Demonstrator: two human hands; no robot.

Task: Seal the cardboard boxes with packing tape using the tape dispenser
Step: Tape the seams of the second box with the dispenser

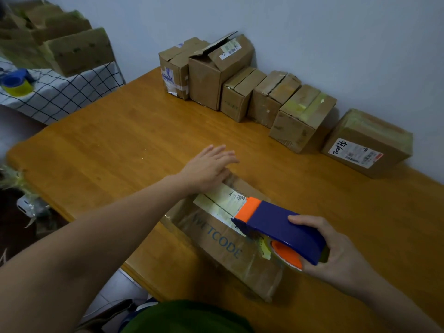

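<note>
A flat brown cardboard box (223, 246) with blue lettering and a white label lies on the wooden table (120, 140) near its front edge. My right hand (329, 248) grips a blue and orange tape dispenser (278, 230), whose orange nose rests on the box top over the label. A strip of yellowish tape runs along the label ahead of the nose. My left hand (209, 168) lies flat with fingers spread on the box's far end, holding nothing.
Several cardboard boxes (300, 116) line the wall at the back of the table, some taped, one (216, 66) with a flap open. At left, a checked cloth (60, 92) bears another blue dispenser (15, 82) and more boxes (77, 51).
</note>
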